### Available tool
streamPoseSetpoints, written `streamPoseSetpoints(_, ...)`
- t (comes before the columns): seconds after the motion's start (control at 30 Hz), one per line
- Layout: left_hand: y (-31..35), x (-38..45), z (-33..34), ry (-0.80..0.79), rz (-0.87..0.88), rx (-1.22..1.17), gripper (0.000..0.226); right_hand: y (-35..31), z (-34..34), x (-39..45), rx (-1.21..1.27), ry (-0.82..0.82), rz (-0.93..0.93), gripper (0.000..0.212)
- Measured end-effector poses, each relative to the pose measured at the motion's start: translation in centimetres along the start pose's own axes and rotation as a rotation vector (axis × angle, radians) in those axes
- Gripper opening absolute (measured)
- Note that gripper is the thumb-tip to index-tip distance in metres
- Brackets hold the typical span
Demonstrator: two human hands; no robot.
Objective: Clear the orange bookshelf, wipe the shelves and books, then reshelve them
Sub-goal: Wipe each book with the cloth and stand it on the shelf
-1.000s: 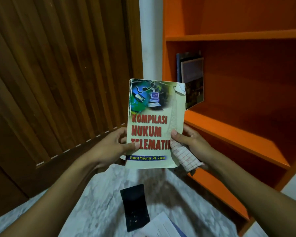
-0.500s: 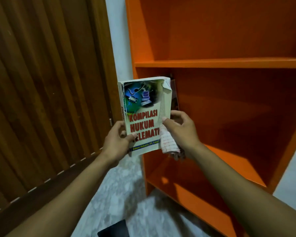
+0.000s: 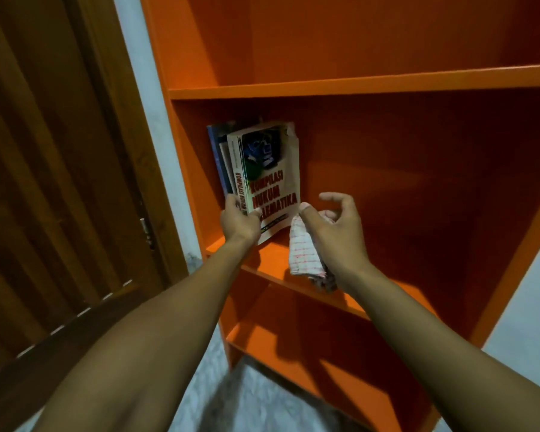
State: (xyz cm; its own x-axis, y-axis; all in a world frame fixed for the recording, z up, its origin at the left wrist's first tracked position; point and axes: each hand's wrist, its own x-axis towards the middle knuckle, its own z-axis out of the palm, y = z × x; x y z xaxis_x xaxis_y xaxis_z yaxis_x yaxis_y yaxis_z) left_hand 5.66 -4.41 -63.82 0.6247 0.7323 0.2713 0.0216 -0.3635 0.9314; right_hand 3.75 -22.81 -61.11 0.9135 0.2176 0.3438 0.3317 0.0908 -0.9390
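Here, cream paperback [image 3: 264,182] with red title and dog-eared corner, left hand [image 3: 239,221] gripping its spine, right hand [image 3: 331,227] clutching checked cloth [image 3: 304,254].

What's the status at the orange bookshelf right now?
Left hand grips cream paperback book on shelf. Right hand holds checked white cloth. Nothing blocking.

Orange bookshelf [image 3: 356,85] with books on its middle shelf

In front of you the middle shelf [image 3: 272,260] carries a few books standing at its far left, against the side wall. The front one, a cream book [image 3: 270,179] with red title lettering, stands leaning left onto the dark books [image 3: 219,151] behind it. The shelf board above it and the lower shelf [image 3: 334,369] show only bare orange. The bookshelf itself stands on a pale, mottled floor [image 3: 206,400].
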Motion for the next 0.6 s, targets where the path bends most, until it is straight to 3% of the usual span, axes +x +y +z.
streamPoseSetpoints(0.13, -0.7, 1.7, 2.1, 0.126, -0.062, 0.058, 0.023, 1.5, 0.1, 0.7, 0.030, -0.045, 0.016, 0.028)
streamPoseSetpoints(0.27, -1.4, 2.6, 3.1, 0.190, -0.087, 0.048, 0.034, 2.8, 0.2, 0.8, 0.074, -0.050, 0.049, 0.029)
streamPoseSetpoints(0.6, -0.7, 3.1, 2.7, 0.187, -0.241, 0.124, 0.049, 3.4, -0.1, -0.4, 0.113, -0.077, 0.107, 0.028)
